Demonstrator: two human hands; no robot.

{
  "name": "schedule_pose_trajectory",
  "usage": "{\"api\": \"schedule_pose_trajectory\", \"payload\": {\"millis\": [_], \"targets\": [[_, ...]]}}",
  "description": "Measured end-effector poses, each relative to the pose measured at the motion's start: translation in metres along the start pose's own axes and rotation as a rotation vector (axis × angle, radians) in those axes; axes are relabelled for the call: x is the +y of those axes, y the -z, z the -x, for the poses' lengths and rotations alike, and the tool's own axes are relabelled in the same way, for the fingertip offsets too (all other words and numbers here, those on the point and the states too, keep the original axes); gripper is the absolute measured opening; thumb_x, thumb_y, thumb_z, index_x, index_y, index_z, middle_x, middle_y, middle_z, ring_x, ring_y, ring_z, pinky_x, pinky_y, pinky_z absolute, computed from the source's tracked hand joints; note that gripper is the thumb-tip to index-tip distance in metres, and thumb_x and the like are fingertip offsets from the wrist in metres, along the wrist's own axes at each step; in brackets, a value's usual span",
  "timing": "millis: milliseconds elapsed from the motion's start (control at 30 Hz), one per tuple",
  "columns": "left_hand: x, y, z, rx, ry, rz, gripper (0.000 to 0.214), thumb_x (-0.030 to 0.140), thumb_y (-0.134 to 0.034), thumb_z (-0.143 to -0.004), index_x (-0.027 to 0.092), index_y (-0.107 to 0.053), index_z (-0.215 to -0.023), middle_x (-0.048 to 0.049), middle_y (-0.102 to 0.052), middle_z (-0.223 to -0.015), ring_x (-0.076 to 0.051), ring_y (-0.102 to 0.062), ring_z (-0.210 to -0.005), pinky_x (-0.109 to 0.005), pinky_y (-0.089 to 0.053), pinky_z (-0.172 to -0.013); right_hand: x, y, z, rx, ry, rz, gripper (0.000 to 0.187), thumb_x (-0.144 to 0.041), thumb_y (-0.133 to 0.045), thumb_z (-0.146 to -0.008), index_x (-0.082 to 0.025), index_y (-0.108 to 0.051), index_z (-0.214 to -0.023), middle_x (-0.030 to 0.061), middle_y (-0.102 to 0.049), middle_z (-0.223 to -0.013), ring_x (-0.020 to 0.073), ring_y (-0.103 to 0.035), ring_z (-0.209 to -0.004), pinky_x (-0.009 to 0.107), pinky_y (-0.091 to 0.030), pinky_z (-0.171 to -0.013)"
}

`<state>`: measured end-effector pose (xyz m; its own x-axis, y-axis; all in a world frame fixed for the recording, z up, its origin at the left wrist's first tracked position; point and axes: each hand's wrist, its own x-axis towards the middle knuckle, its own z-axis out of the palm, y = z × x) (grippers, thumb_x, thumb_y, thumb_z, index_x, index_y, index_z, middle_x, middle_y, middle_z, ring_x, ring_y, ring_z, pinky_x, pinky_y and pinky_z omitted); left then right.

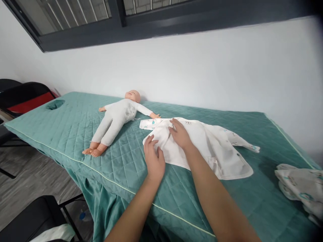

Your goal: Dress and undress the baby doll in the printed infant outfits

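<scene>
A white baby shirt (202, 137) with a small coloured print on its sleeves lies spread out on the green quilted bed cover. My left hand (153, 158) rests at the shirt's near left edge, fingers apart and slightly bent. Higher up on the cloth lies my right hand (180, 133), its fingers spread over the fabric near the left sleeve. Neither hand visibly pinches the cloth. Left of the shirt, a baby doll (118, 114) in a white bodysuit lies on its back, one hand close to the printed sleeve.
The bed (131, 174) runs along a white wall under a dark window frame (151, 27). A bundled printed cloth (300, 185) lies at the right. Black chairs (32, 218) stand at the left and front left. A face hole (55, 105) opens at the bed's far left.
</scene>
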<state>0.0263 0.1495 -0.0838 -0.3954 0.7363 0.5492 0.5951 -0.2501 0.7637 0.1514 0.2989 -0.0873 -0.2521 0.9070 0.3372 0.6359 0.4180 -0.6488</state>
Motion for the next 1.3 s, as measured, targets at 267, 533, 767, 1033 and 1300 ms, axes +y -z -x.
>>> {"api": "schedule_pose_trajectory", "payload": {"millis": [267,533,767,1033,1300], "targets": [[0.004,-0.012,0.006,-0.427,-0.17,-0.35,0.04,0.007,-0.05,-0.088,0.018,-0.064,-0.124,-0.0117,-0.067,-0.136,-0.028,-0.054,-0.138,-0.057,-0.034,-0.121,-0.005,-0.002,-0.001,-0.162,-0.027,0.365,0.065,-0.05,-0.03,-0.104,-0.01,-0.043,-0.153,0.0191,-0.029,-0.165,0.0304,-0.024,-0.155,0.053,-0.017,-0.124],[0.007,-0.009,0.005,-0.446,-0.178,-0.44,0.035,0.011,-0.053,-0.089,0.023,-0.072,-0.116,-0.0082,-0.066,-0.138,-0.032,-0.05,-0.141,-0.059,-0.037,-0.118,-0.004,0.013,0.016,-0.233,0.001,0.418,0.073,-0.058,-0.027,-0.103,-0.011,-0.032,-0.159,0.0186,-0.025,-0.167,0.0297,-0.02,-0.156,0.052,-0.014,-0.125],[0.008,-0.01,0.002,-0.483,-0.19,-0.439,0.033,0.011,-0.051,-0.091,0.023,-0.071,-0.113,-0.0056,-0.066,-0.139,-0.031,-0.047,-0.143,-0.06,-0.036,-0.118,0.037,0.097,0.053,-0.039,-0.032,0.096,0.052,-0.052,-0.059,-0.092,-0.023,-0.062,-0.135,0.0099,-0.051,-0.154,0.0281,-0.048,-0.141,0.042,-0.036,-0.119],[0.008,-0.011,0.001,-0.489,-0.157,-0.466,0.031,0.015,-0.048,-0.095,0.025,-0.071,-0.113,-0.001,-0.067,-0.139,-0.025,-0.051,-0.141,-0.052,-0.036,-0.121,0.086,0.202,0.097,0.403,-0.738,0.456,0.057,-0.051,-0.045,-0.096,-0.006,-0.062,-0.126,0.032,-0.053,-0.137,0.0428,-0.054,-0.127,0.056,-0.043,-0.105],[0.007,-0.008,0.001,-0.492,-0.161,-0.446,0.029,0.016,-0.05,-0.095,0.024,-0.071,-0.114,-0.0011,-0.067,-0.138,-0.025,-0.051,-0.141,-0.051,-0.037,-0.12,0.083,0.203,0.106,0.243,-0.955,0.459,0.062,-0.06,-0.047,-0.089,-0.011,-0.063,-0.123,0.0293,-0.066,-0.122,0.0469,-0.063,-0.116,0.06,-0.046,-0.097]]}}
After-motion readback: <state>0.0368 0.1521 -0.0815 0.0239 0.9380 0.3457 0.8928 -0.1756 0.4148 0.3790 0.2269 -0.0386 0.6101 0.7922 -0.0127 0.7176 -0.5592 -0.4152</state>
